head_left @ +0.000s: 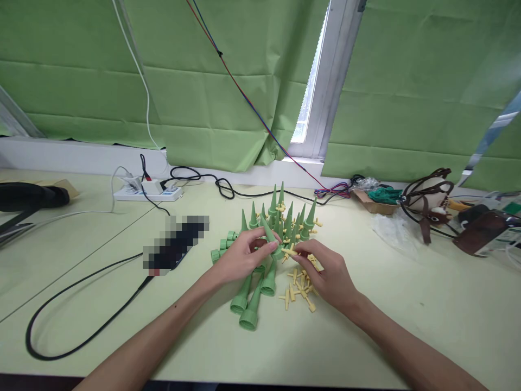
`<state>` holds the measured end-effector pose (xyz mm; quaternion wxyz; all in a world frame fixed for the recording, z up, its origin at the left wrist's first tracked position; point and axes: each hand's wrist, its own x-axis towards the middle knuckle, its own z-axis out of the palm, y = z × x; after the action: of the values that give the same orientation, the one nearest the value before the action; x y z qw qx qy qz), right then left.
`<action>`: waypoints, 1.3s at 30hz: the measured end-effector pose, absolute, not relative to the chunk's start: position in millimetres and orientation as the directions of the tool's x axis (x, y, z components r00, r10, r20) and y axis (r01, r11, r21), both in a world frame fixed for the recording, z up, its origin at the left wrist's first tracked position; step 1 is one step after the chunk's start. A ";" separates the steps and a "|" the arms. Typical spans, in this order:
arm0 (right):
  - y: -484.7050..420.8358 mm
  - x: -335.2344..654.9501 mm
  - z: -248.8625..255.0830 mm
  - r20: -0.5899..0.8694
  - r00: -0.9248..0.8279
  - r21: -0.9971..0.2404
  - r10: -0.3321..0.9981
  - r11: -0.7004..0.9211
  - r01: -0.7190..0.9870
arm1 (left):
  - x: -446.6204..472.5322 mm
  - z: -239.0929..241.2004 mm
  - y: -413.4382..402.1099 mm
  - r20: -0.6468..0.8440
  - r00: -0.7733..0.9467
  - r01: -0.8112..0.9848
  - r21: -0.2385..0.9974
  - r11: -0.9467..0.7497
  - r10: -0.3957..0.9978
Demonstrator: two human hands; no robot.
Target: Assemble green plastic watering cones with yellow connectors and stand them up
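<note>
My left hand [248, 254] is closed around a green plastic spike [269, 233], its pointed end tilted up and to the left. Thumb and fingers of my right hand [323, 269] pinch a small yellow valve [290, 251] against or just beside the wide end of that spike; whether the two touch I cannot tell. Below my right hand lies a loose pile of yellow valves [302, 282]. Several green spikes [249, 315] lie on the table below my left hand. Behind both hands more green spikes [288, 220] stand upright, some with yellow valves attached.
The pale table [195, 347] runs up to a green-curtained window. On the left are a blurred dark device [175, 247] with a black cable and a white power strip [148, 191]. To the right sit a small cardboard box [374, 202], plastic wrap [393, 233] and a bag [429, 193].
</note>
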<state>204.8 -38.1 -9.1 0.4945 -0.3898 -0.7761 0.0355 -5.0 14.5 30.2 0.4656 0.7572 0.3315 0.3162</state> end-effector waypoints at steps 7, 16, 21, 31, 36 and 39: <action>-39.3 203.0 -6.0 0.767 -0.188 -0.432 0.613 0.711 0.555 | -2.8 27.2 14.2 0.165 0.566 0.174 0.934 -0.313 0.807; -38.5 202.7 -6.5 0.801 -0.162 -0.415 0.576 0.730 0.543 | -2.2 21.1 15.1 0.130 0.605 0.118 0.961 -0.249 0.786; -37.8 202.7 -6.6 0.806 -0.152 -0.419 0.573 0.732 0.537 | -0.9 19.9 13.8 0.134 0.606 0.089 0.968 -0.234 0.784; -36.2 204.2 -10.6 0.775 -0.175 -0.448 0.608 0.723 0.526 | 0.0 22.3 11.1 0.133 0.607 0.048 0.978 -0.203 0.783; -35.6 204.5 -11.3 0.763 -0.184 -0.460 0.620 0.721 0.518 | -0.7 23.2 9.8 0.134 0.598 0.084 0.970 -0.228 0.790; -35.4 204.9 -11.6 0.762 -0.189 -0.460 0.619 0.723 0.515 | -0.6 23.8 9.5 0.145 0.599 0.115 0.958 -0.264 0.787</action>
<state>204.9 -35.4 -11.6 0.5194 -0.3686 -0.7693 0.0502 -0.6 9.5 23.8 0.5211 0.7267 0.3106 0.3224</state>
